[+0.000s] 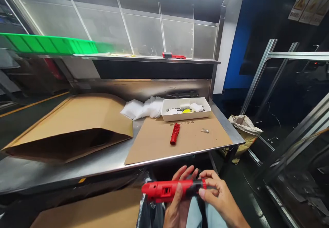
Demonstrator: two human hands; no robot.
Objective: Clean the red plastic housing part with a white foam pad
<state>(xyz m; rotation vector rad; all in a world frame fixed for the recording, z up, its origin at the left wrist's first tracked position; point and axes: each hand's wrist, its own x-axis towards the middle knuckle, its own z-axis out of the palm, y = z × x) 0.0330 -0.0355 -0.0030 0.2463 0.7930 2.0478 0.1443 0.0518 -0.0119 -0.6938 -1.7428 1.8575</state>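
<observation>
My left hand (178,200) grips a long red plastic tool body (164,189) below the table's front edge, fingers wrapped around its middle. My right hand (218,195) pinches the dark right end of the same tool with its fingertips. A smaller red plastic part (175,133) lies on a flat cardboard sheet (159,142) on the steel table, with a small metal clip (205,130) to its right.
A white tray (186,114) of small parts and white plastic bags (142,108) sit behind the sheet. A large folded cardboard piece (74,125) lies at left. Another red tool (173,55) rests on the upper shelf. A sack (244,128) stands beside the table.
</observation>
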